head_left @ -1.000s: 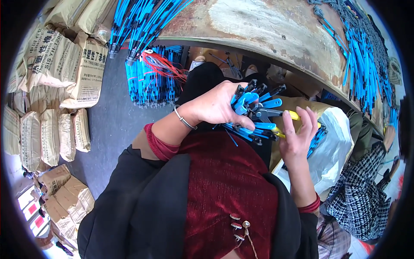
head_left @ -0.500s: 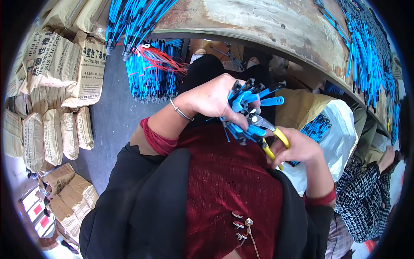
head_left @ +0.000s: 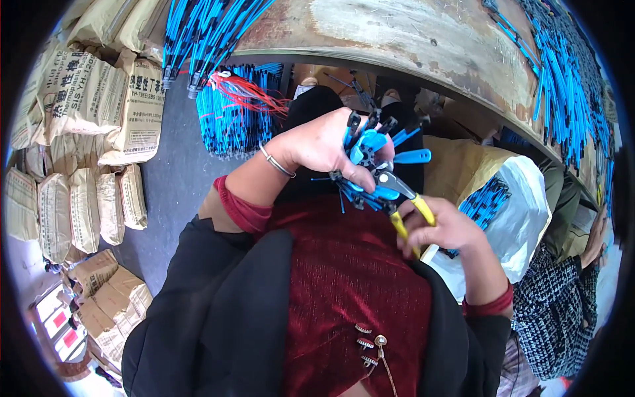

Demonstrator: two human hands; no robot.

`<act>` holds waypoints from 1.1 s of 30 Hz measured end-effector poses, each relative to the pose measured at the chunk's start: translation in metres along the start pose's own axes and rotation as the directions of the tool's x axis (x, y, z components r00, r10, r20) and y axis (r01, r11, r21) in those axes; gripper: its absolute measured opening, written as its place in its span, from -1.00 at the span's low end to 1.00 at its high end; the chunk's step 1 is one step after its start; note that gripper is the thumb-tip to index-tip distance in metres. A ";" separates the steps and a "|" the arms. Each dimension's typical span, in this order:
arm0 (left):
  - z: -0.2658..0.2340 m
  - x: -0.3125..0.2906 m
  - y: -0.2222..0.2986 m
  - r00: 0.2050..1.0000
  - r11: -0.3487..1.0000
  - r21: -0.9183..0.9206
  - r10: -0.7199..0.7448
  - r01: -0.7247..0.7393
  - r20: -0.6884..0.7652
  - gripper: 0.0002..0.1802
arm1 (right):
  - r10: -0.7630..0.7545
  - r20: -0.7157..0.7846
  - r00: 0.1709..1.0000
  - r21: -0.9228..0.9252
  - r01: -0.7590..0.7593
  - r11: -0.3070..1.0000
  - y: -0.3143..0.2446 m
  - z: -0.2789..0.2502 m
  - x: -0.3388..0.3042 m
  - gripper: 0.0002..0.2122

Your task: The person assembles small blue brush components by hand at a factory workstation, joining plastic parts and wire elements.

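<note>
My left hand (head_left: 331, 151) is wrapped around a bunch of blue plastic strips with black ends (head_left: 372, 140), held above my lap. The strips fan out of the fist, and a flat blue tab with a small hole (head_left: 413, 157) sticks out to the right. In my right hand (head_left: 446, 225) is a pair of yellow-handled cutting pliers (head_left: 399, 186). Their metal jaws lie against the bunch next to my left thumb; what sits between the blades is hidden. My right fingers curl around the handles.
A worn wooden table (head_left: 370, 23) crosses the far side, with piles of blue strips (head_left: 559, 99) at its right. Stacked blue bundles (head_left: 231, 122) and red ties (head_left: 248, 92) lie left of my knees. An open sack (head_left: 522, 212) stands right, near a co-worker's sleeve (head_left: 549, 317). Paper sacks (head_left: 86, 92) line the left.
My right hand and the pliers have shifted slightly to the left. The bunch has turned a little in my left hand, which stays in nearly the same place.
</note>
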State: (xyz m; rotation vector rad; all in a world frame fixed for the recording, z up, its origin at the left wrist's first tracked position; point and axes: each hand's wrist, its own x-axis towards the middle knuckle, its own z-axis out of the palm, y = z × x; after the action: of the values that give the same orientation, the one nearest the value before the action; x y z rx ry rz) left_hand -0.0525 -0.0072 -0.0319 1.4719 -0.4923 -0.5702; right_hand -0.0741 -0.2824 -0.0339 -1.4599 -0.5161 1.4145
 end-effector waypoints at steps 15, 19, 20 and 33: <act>0.004 -0.005 0.000 0.997 0.999 -0.006 -0.042 0.042 -0.068 -0.58 | -0.411 -0.408 0.815 -0.787 -0.085 0.611 -0.031 0.016 -0.003 -0.33; -0.001 -0.006 0.000 0.992 0.998 0.029 -0.045 0.049 -0.115 -0.54 | -0.600 -0.330 0.729 -0.923 -0.116 0.367 -0.041 0.011 -0.003 -0.39; -0.001 -0.006 0.001 0.992 0.998 0.029 -0.048 0.052 -0.116 -0.54 | -0.644 -0.282 0.711 -0.951 -0.120 0.283 -0.040 0.007 -0.004 -0.40; 0.000 -0.002 0.000 0.999 0.998 -0.046 -0.037 0.037 0.009 -0.59 | 0.005 0.192 0.981 0.214 -0.047 0.976 0.014 -0.015 0.012 -0.34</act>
State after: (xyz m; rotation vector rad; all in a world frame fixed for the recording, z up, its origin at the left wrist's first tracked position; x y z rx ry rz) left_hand -0.0536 -0.0057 -0.0314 1.4380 -0.4566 -0.6132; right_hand -0.0623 -0.2834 -0.0544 -1.1668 -0.4460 1.5889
